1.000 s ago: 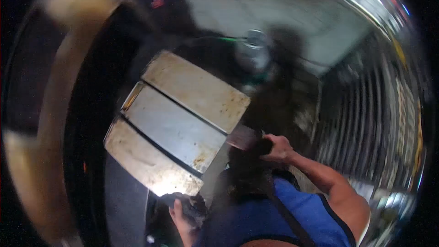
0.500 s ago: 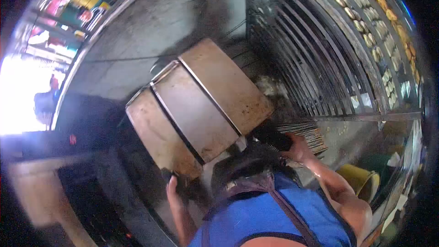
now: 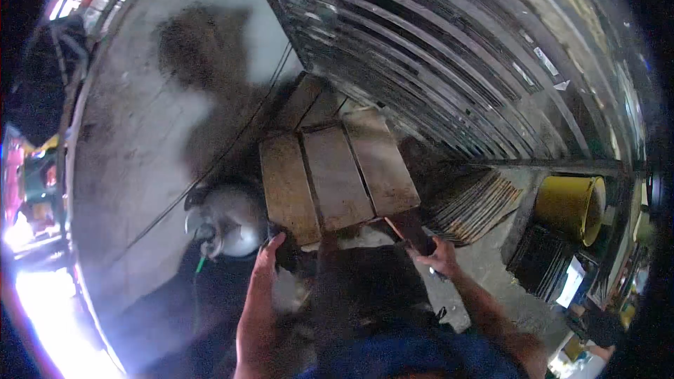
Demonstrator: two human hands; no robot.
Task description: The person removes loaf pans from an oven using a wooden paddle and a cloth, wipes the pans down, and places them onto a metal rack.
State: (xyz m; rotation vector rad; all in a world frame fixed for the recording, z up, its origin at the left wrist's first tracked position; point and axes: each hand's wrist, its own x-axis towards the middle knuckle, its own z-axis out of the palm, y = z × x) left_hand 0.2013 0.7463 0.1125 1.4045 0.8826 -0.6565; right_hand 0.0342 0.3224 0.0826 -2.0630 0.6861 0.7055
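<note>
Three flat metal trays (image 3: pixel 335 175) lie side by side in front of my body, brownish and stained, with dark gaps between them. My left hand (image 3: pixel 272 249) grips a dark cloth or pad at the near left corner of the trays, its thumb on top. At the near right corner, my right hand (image 3: pixel 441 256) is closed around another dark pad (image 3: pixel 414 235). Both pads hide the tray edges beneath them. Behind the trays, more dark panels lean in the corner.
A gas cylinder (image 3: pixel 228 219) with a green hose stands left of the trays. On the right are a tall slatted rack (image 3: pixel 435 49), a stack of thin sheets (image 3: pixel 481 207), a yellow bucket (image 3: pixel 570 207) and a dark stack of trays (image 3: pixel 539 261). A grey wall (image 3: pixel 133 133) rises at the left.
The view has swung right. The trays, held at both near corners, have turned and now extend toward the corner beside the rack. The bucket and gas cylinder show more fully.
</note>
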